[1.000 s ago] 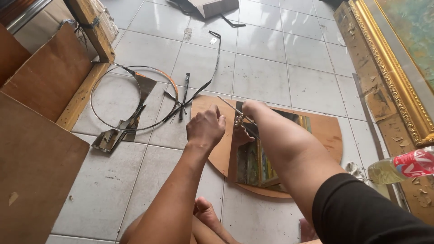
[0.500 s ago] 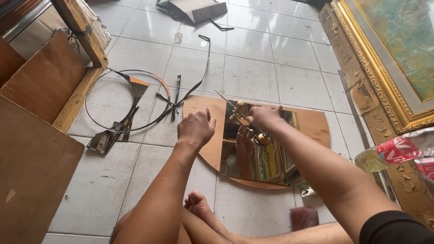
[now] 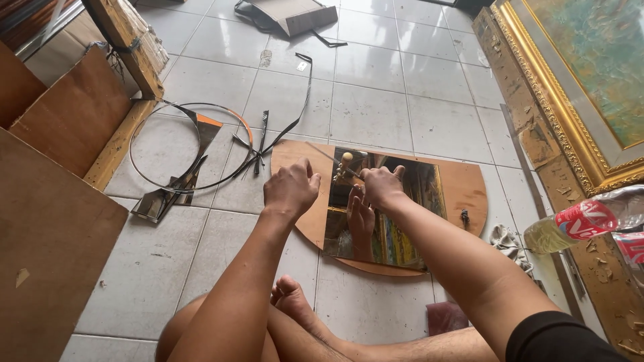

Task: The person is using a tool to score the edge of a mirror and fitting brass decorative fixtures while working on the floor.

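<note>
1. Pale floor tiles carry all the work, and the person sits on them with bare legs drawn in, so everything lies flat and within arm's reach.
2. Brown boards lean at the left and a gilt picture frame stands along the right, both clear of the middle.
3. Central on the tiles, a rounded wooden board serves as a firm bed for the mirror pane resting on it.
4. Left of the board lie a thin metal hoop and narrow offcut strips, pushed aside.
5. A plastic bottle lies by the frame.
6. The left hand presses down, loosely curled, at the pane's left edge, apparently steadying it.
7. The right hand pinches a slim glass cutter, knob end up, over the pane's top edge.
</note>
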